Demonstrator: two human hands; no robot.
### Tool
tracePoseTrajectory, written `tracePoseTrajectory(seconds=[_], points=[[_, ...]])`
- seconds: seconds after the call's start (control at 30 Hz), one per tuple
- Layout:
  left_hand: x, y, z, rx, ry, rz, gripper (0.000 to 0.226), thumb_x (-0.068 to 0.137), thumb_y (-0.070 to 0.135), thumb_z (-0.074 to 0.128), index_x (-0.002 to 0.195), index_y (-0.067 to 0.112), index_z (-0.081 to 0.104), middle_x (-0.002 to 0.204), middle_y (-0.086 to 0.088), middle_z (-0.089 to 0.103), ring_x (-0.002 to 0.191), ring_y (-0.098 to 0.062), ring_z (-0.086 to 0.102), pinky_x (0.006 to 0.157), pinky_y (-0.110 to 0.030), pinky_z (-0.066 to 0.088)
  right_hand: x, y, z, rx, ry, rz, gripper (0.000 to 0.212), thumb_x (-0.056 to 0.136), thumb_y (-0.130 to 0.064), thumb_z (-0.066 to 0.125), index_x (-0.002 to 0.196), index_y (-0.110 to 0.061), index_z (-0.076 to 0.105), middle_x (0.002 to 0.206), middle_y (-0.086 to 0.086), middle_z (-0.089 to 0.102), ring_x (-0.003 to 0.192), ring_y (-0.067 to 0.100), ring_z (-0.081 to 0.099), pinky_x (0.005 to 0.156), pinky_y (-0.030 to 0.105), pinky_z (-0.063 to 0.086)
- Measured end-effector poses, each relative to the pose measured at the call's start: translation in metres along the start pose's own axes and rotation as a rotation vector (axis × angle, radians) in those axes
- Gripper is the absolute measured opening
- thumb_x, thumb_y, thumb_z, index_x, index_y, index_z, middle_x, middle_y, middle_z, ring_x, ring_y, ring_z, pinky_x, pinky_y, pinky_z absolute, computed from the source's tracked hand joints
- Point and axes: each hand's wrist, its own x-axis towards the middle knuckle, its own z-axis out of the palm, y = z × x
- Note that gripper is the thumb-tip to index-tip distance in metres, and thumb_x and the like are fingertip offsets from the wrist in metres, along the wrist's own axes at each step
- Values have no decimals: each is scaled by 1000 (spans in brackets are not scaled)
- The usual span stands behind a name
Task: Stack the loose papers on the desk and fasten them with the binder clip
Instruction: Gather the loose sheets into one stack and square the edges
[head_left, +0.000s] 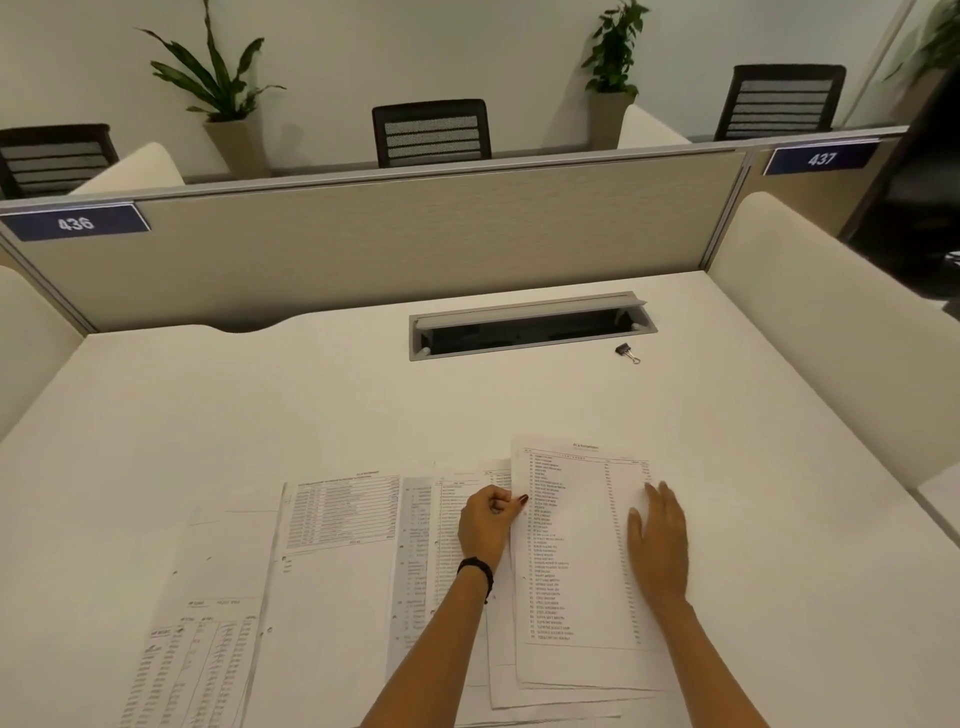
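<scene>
Head view, looking down on a white desk (260, 415) with printed papers spread across its near edge. Left hand (488, 525) curled, fingers (501, 501) pressed together, pinching the left edge of the top sheet (576, 545) between thumb and forefinger; dark band (475, 569) around that wrist. Right hand (657, 540) flat and spread, palm down on the right side of the same sheet, holding nothing. Top sheet printed with a long numbered list, lying slightly askew over a few other sheets (498, 670) whose edges stick out below and to the left. More loose pages to the left: one with a shaded table (343, 514) near its top, another with punched holes along its edge (415, 545), partly under the left forearm, and one at the far left (202, 660) with columns of blurred print, too faint to read. Binder clip (627, 353), black with silver handles, lying alone on the bare desk, well apart from the papers, far right, just beside the right end of the open cable tray (530, 330) set into the desktop. Beige partition (415, 244) behind the desk, with blue number plates 436 (75, 222) and 437 (822, 157). Beyond it, mesh-backed chairs (431, 132) and potted plants (223, 93) against the wall.
</scene>
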Motion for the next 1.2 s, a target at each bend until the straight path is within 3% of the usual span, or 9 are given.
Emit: tracePoseTrajectory(seconds=[0.17, 0.3, 0.47, 0.57, 0.67, 0.83, 0.97, 1.1, 1.2], points=[[-1, -2, -1, -34, -1, -2, 28, 84, 34, 64, 65, 14, 57, 63, 4, 59, 59, -11, 50, 58, -25, 40, -6, -3, 5, -4, -19, -20, 44, 94, -15, 42, 137, -6, 37, 148, 13, 34, 138, 28, 29, 113, 38, 24], [-3, -2, -2, -81, 8, -29, 28, 91, 26, 54, 76, 3, 61, 73, -4, 64, 68, -16, 55, 65, -28, 42, -12, -7, 9, -3, -31, -16, 45, 94, -16, 41, 138, -8, 36, 149, 11, 33, 139, 26, 28, 113, 36, 23], [-7, 1, -3, -88, -35, -17, 32, 94, 32, 48, 70, 11, 54, 67, -3, 55, 63, -15, 47, 58, -26, 35, -16, -11, 10, 20, -28, -28, 44, 94, -14, 41, 138, -6, 36, 149, 12, 34, 139, 27, 28, 115, 39, 23], [-12, 1, -2, -89, -157, 23, 28, 91, 37, 53, 101, 13, 63, 98, -1, 67, 87, -13, 62, 78, -29, 50, -18, -15, 11, 40, -41, -46, 44, 94, -13, 41, 138, -5, 36, 149, 12, 33, 139, 27, 28, 115, 39, 22], [-19, 5, -3, -126, -200, 59, 33, 93, 27, 51, 124, 15, 53, 119, 2, 61, 109, -12, 57, 96, -30, 47, -19, -20, 7, 124, -30, -34, 44, 94, -12, 42, 137, -5, 37, 149, 13, 34, 138, 27, 29, 113, 35, 21], [-25, 11, -11, -235, -214, 72, 32, 95, 26, 48, 126, 20, 51, 119, 6, 62, 108, -7, 60, 88, -22, 52, -14, -28, -12, 443, 80, 171, 46, 93, -9, 45, 138, -5, 34, 142, 16, 40, 131, 30, 38, 104, 32, 31], [-27, 17, -15, -275, -178, 92, 26, 95, 25, 46, 120, 24, 52, 113, 11, 62, 104, -2, 59, 79, -16, 53, -9, -30, -29, 600, 19, 286, 40, 94, -14, 47, 133, -7, 43, 124, 17, 57, 106, 27, 56, 87, 30, 44], [-31, 18, -10, -165, -67, 103, 16, 96, 21, 46, 107, 30, 53, 108, 5, 60, 101, -9, 58, 88, -27, 52, -12, -30, -28, 553, -53, 214, 27, 92, -12, 51, 116, -2, 56, 114, 16, 64, 94, 23, 60, 74, 19, 47], [-28, 12, -1, 14, 42, 149, 21, 93, 14, 50, 114, 15, 56, 123, -9, 50, 112, -24, 49, 101, -44, 44, -19, -35, -25, 491, 17, 223, 21, 89, -5, 53, 108, 2, 57, 113, 19, 60, 91, 24, 56, 74, 22, 44]])
